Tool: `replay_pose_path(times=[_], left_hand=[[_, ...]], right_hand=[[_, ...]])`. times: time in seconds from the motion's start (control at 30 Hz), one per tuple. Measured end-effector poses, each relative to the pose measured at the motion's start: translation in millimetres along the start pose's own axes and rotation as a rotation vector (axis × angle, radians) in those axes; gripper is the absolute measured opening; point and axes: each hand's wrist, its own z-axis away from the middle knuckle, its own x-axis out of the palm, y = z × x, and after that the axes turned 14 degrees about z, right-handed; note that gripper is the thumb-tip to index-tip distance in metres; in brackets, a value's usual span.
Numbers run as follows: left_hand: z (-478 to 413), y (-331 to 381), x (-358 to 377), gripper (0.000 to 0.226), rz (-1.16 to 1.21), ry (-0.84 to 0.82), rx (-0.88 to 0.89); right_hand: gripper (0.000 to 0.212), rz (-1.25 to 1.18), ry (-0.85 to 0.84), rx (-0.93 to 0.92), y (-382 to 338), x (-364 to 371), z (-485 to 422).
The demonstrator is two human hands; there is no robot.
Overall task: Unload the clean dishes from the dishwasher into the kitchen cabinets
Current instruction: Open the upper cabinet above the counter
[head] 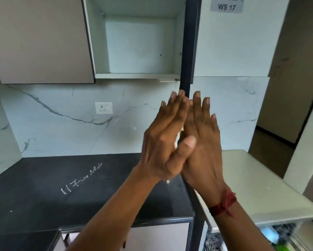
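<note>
**Unloading not yet begun, as far as we can see**

Head view. We find the left hand (163, 142) and the right hand (204, 142) raised in the middle of the scene, pressed flat together palm to palm. The fingers (177, 105) are straight and point upward, and they hold nothing. A red thread (222, 205) is tied round the right wrist.

We judge the task to be at or very near its start. No dish is in either hand, and none shows in the place where the dishes should go.

The cabinet (139, 48), far and high, stands open. Its pale back wall and its shelf show plainly, and we see no dishes on the part that lies in view. Its top is cut off by the frame, so we cannot speak for that part.

The rack (214, 241) sits at the near right, low in the scene, under the pale surface (251, 178). It is blurred and mostly out of frame. A blue thing (268, 234) and a green thing (282, 248) lie in it, but we cannot tell what kind of dishes they are or how many more there may be. By our reckoning, everything in the rack is still to be carried up to the cabinet.

The dark surface (43, 196) at the near left bears chalk writing (81, 178).
</note>
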Motion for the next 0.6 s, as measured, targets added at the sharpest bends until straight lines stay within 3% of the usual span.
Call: replay_pose_path(times=[0.1, 0.2, 0.4, 0.6], left_hand=[[-4, -7, 2, 0.078, -0.251, -0.283, 0.109], [-9, -13, 9, 0.088, -0.346, -0.432, 0.204], [-35, -27, 23, 0.089, -0.255, -0.503, 0.315], [-53, -40, 43, 0.088, -0.192, -0.516, 0.307]], right_hand=[[0.073, 0.250, -0.047, -0.006, 24, -9, 4], [0.073, 0.441, -0.058, -0.027, 41, -19, 8], [0.080, 0.743, -0.061, -0.037, 58, -38, 2], [0.080, 0.931, -0.184, 0.048, 70, -57, -14]])
